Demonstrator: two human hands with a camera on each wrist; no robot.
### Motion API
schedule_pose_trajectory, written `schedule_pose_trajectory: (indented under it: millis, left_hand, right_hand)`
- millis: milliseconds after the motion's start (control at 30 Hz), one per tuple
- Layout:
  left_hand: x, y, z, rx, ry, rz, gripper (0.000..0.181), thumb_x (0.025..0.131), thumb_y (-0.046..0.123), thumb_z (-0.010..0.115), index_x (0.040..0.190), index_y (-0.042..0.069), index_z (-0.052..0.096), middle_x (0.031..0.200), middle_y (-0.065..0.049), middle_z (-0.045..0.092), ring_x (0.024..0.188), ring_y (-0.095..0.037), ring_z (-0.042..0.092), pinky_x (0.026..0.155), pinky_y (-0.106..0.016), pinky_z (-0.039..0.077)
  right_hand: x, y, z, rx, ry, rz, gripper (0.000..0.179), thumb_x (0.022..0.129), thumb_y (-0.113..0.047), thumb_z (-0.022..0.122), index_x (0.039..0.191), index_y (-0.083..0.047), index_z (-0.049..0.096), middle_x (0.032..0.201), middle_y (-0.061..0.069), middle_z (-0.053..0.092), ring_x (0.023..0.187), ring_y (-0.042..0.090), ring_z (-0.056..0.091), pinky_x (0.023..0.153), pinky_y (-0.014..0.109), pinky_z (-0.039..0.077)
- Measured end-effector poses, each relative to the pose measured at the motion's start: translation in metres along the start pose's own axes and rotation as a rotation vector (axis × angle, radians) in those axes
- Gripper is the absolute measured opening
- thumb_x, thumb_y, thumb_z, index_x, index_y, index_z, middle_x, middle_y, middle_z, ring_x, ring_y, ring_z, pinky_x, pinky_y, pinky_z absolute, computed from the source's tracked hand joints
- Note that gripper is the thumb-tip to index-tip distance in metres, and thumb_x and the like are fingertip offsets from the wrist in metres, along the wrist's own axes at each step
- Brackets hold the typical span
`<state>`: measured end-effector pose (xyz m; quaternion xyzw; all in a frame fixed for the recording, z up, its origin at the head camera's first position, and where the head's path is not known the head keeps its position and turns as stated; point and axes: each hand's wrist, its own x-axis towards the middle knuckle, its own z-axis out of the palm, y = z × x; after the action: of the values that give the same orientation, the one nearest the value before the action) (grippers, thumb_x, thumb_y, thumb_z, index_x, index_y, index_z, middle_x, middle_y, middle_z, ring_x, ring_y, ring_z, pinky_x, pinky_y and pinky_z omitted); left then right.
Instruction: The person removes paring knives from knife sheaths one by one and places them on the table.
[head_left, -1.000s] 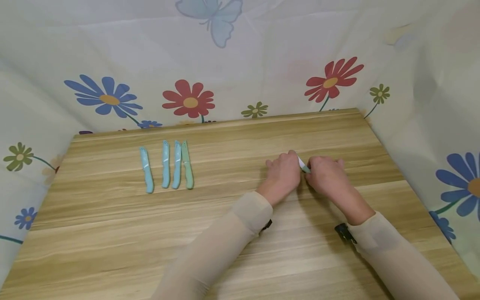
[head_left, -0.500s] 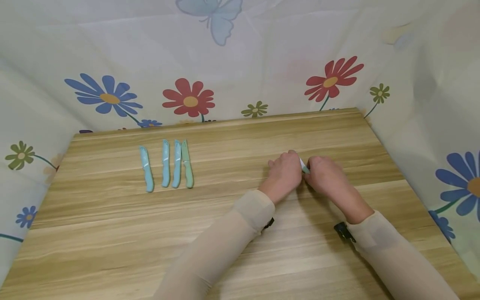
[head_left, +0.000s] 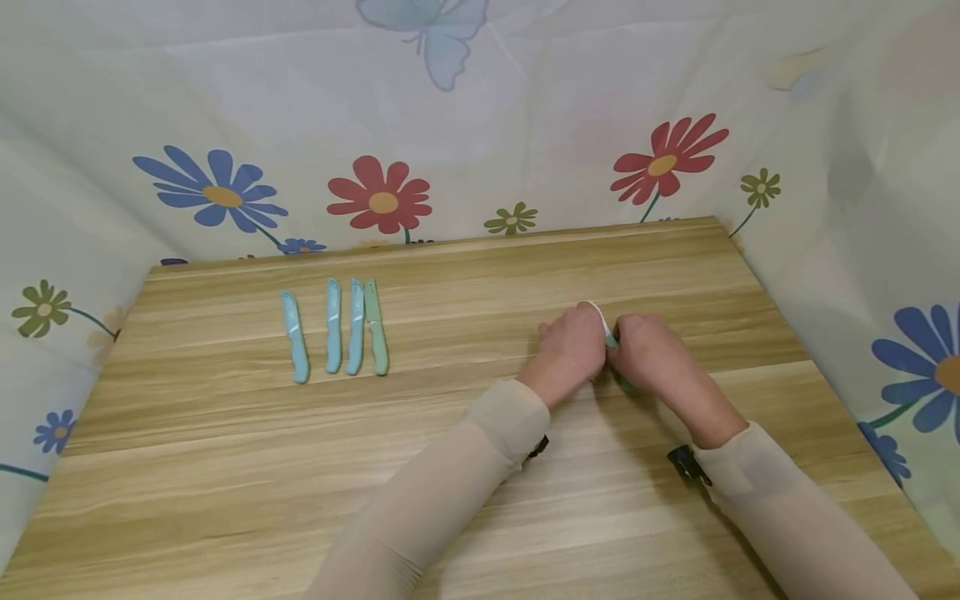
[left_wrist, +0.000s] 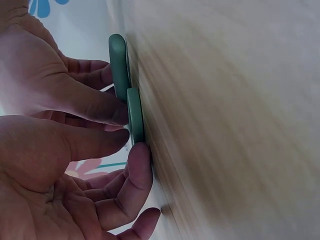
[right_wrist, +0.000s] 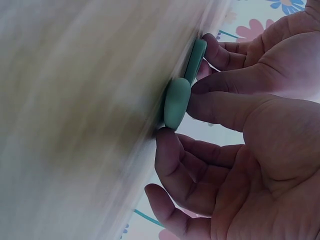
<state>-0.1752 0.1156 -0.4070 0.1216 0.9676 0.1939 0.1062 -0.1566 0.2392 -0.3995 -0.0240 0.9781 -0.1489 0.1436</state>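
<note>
Both hands hold a green knife (left_wrist: 119,65) low over the table, right of the middle. In the head view a white strip (head_left: 604,325) of it shows between the hands, with a bit of green beside the right fingers. My left hand (head_left: 572,340) pinches a narrow green part (right_wrist: 196,57) between thumb and fingers. With thumb and index finger, my right hand (head_left: 651,350) pinches the rounded green handle (right_wrist: 177,102). The thumbs are side by side, and the fingers hide much of the knife.
Three blue knives, the leftmost (head_left: 295,337) set apart, lie at the table's left with a green knife (head_left: 377,329) beside them. Behind the wooden table (head_left: 465,292) hangs a flower-printed white cloth (head_left: 480,150), which also runs along both sides.
The left hand has shifted slightly right, closer to the right hand. A green end now shows under the right hand in the head view. The knives at the left have stayed put.
</note>
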Motion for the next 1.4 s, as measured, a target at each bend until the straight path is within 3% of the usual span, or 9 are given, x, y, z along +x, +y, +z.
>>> schedule_pose_trajectory:
  millis: [200, 633, 1000, 1100, 1300, 1400]
  left_hand:
    - [-0.001, 0.001, 0.001, 0.009, -0.002, 0.0, 0.003, 0.104, 0.014, 0.061, 0.103, 0.012, 0.063, 0.098, -0.004, 0.073, 0.085, -0.017, 0.07, 0.081, -0.043, 0.049]
    - [-0.001, -0.001, -0.001, -0.005, -0.006, -0.022, 0.015, 0.101, 0.016, 0.067, 0.109, 0.009, 0.057, 0.1, -0.007, 0.075, 0.087, -0.018, 0.071, 0.081, -0.041, 0.05]
    - [-0.003, -0.008, -0.004, -0.042, -0.01, 0.017, 0.015, 0.102, 0.016, 0.065, 0.111, 0.008, 0.057, 0.1, -0.009, 0.073, 0.092, -0.021, 0.072, 0.082, -0.043, 0.052]
    - [-0.005, -0.008, -0.007, -0.012, -0.004, 0.023, 0.013, 0.104, 0.018, 0.064, 0.11, 0.009, 0.057, 0.101, -0.009, 0.074, 0.094, -0.023, 0.073, 0.089, -0.046, 0.053]
    - [-0.012, -0.009, -0.017, 0.105, 0.028, 0.048, 0.015, 0.107, 0.025, 0.059, 0.113, 0.01, 0.06, 0.105, -0.006, 0.073, 0.096, -0.024, 0.073, 0.094, -0.052, 0.052]
    - [-0.016, -0.013, -0.023, 0.158, 0.048, 0.066, 0.017, 0.108, 0.025, 0.058, 0.117, 0.011, 0.063, 0.107, -0.005, 0.071, 0.097, -0.025, 0.072, 0.093, -0.052, 0.052]
  right_hand:
    - [0.0, -0.002, -0.001, 0.009, -0.015, 0.002, 0.021, 0.101, -0.017, 0.066, 0.084, -0.003, 0.063, 0.077, 0.01, 0.061, 0.069, 0.025, 0.058, 0.061, 0.036, 0.049]
    - [0.0, -0.005, -0.001, 0.026, -0.046, 0.028, 0.023, 0.104, -0.019, 0.064, 0.091, -0.001, 0.062, 0.082, 0.012, 0.063, 0.072, 0.026, 0.06, 0.062, 0.035, 0.05]
    - [-0.001, -0.004, -0.002, 0.034, -0.031, 0.034, 0.027, 0.104, -0.023, 0.068, 0.099, 0.003, 0.063, 0.087, 0.015, 0.064, 0.075, 0.028, 0.06, 0.068, 0.04, 0.052]
    - [-0.003, -0.005, -0.005, 0.031, -0.033, 0.043, 0.032, 0.105, -0.026, 0.066, 0.108, 0.006, 0.063, 0.095, 0.019, 0.066, 0.08, 0.03, 0.061, 0.073, 0.044, 0.053]
    - [-0.006, -0.011, -0.012, 0.013, -0.009, 0.049, 0.051, 0.107, -0.03, 0.061, 0.136, 0.012, 0.056, 0.134, 0.033, 0.062, 0.115, 0.044, 0.064, 0.095, 0.058, 0.054]
    - [-0.007, -0.015, -0.014, -0.001, 0.023, 0.027, 0.054, 0.107, -0.029, 0.062, 0.141, 0.012, 0.053, 0.136, 0.034, 0.061, 0.118, 0.045, 0.064, 0.096, 0.059, 0.053]
